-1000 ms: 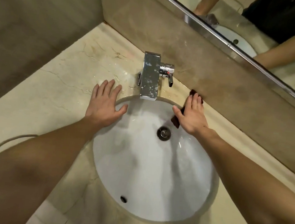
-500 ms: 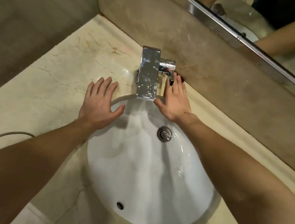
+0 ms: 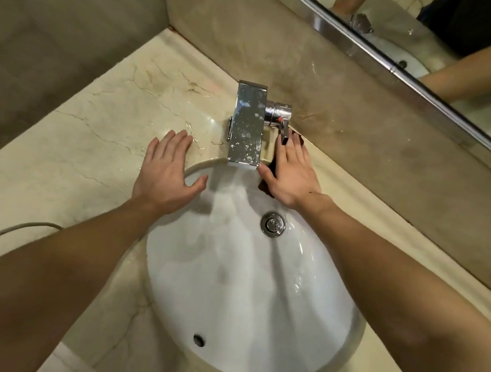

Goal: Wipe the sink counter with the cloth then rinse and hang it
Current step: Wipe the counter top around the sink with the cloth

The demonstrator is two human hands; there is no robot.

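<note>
Step in hand: wiping the counter (image 3: 66,145). The right hand (image 3: 293,177) lies flat, fingers extended, pressing the dark cloth (image 3: 266,186) onto the counter just right of the faucet (image 3: 247,130), beneath its lever. The left hand (image 3: 165,176) rests released, palm down, left of the faucet at the basin (image 3: 255,295) rim. The next move likely calls for sweeping the cloth around the faucet base.

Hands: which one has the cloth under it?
The right hand, beside the faucet, presses the dark cloth flat on the counter. The left hand rests bare on the sink rim.
</note>
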